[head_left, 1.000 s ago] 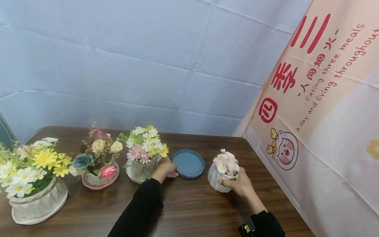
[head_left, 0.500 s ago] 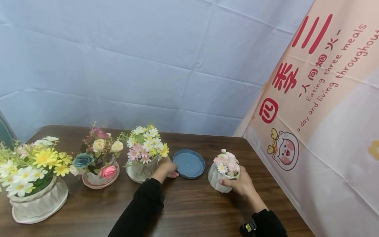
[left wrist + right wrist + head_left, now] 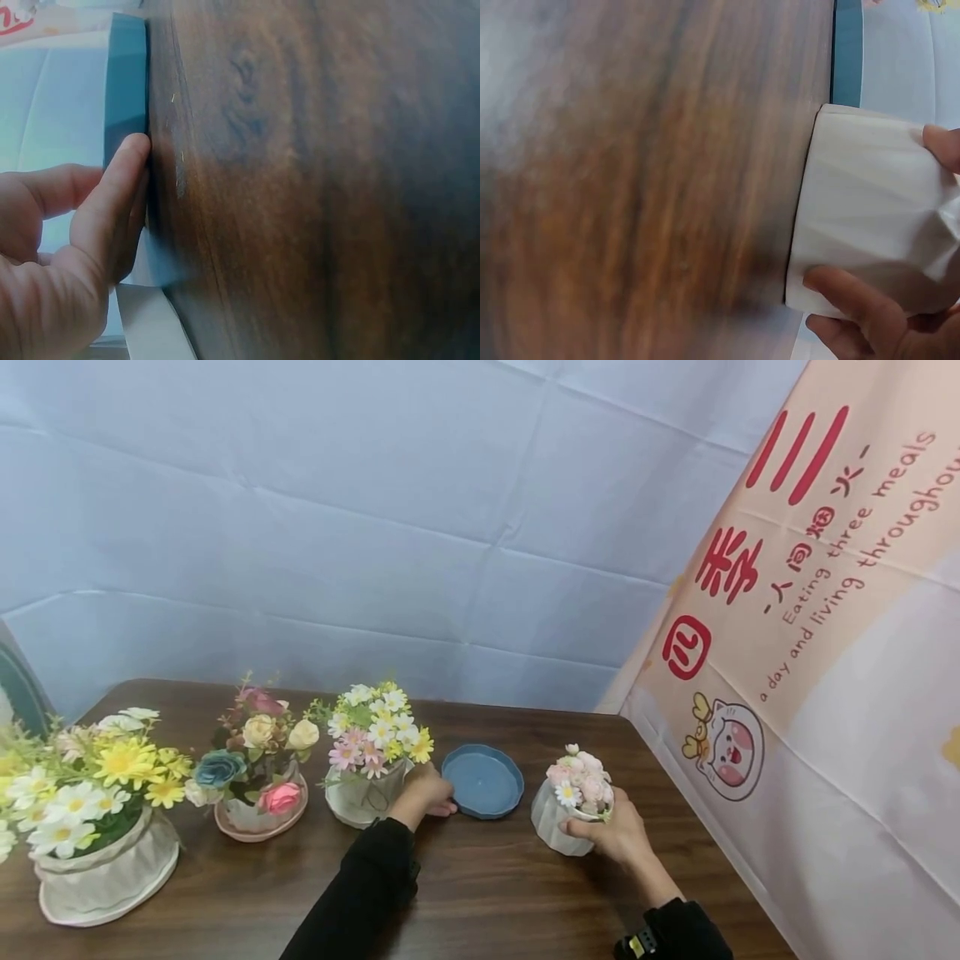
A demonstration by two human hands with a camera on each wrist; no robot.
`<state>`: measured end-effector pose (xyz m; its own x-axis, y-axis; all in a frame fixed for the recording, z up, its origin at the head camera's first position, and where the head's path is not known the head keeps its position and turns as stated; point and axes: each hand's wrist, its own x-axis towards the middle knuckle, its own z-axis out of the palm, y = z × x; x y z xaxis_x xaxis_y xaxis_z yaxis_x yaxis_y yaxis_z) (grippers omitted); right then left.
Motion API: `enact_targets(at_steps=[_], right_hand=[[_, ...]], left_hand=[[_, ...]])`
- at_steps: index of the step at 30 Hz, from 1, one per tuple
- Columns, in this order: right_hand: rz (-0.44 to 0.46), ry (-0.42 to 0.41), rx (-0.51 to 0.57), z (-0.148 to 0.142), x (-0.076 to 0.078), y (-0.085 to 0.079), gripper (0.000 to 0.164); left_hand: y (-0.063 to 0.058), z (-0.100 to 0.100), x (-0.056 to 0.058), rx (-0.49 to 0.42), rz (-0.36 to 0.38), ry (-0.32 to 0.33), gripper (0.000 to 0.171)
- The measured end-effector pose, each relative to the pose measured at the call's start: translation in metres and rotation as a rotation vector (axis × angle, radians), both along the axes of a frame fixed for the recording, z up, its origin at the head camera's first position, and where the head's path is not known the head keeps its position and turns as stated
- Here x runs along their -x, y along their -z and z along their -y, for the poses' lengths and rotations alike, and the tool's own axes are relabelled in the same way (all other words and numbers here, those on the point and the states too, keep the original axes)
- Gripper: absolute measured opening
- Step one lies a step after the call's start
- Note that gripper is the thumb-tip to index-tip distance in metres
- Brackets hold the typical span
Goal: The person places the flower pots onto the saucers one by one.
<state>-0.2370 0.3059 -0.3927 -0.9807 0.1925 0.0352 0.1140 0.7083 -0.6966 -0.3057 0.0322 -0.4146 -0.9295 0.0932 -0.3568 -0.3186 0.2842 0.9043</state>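
In the head view a shallow blue saucer (image 3: 483,781) lies on the dark wooden table. My left hand (image 3: 427,795) is at its left edge; the left wrist view shows thumb and finger pinching the saucer's rim (image 3: 126,82). To the right, a white faceted flowerpot (image 3: 551,818) with pale pink blooms and one daisy stands on the table. My right hand (image 3: 624,835) grips that pot from its right side. In the right wrist view, fingers (image 3: 866,311) spread across the pot wall (image 3: 870,195), whose base is at the tabletop.
Left of the saucer stands a white pot of daisies (image 3: 363,797), close to my left hand. Farther left are a rose pot on a pink saucer (image 3: 258,835) and a larger white pot (image 3: 108,881) of yellow and white flowers. Pale cloth (image 3: 337,527) hangs behind the table.
The head view has shifted slightly, so everything sits a little lower and to the right. Both hands, the saucer and the flowerpot keep their places relative to one another.
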Motion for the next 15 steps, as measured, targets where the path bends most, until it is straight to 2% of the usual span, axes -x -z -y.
enact_targets(at_steps=[6, 15], right_hand=[[-0.008, 0.003, -0.048, -0.0008, -0.0023, 0.0013, 0.100], [-0.009, -0.006, 0.012, -0.0010, -0.0014, 0.0016, 0.096]], left_hand=[[0.0013, 0.0000, -0.0015, 0.008, -0.003, -0.010, 0.066], [0.0021, -0.0007, -0.0007, 0.033, -0.015, -0.020, 0.064]])
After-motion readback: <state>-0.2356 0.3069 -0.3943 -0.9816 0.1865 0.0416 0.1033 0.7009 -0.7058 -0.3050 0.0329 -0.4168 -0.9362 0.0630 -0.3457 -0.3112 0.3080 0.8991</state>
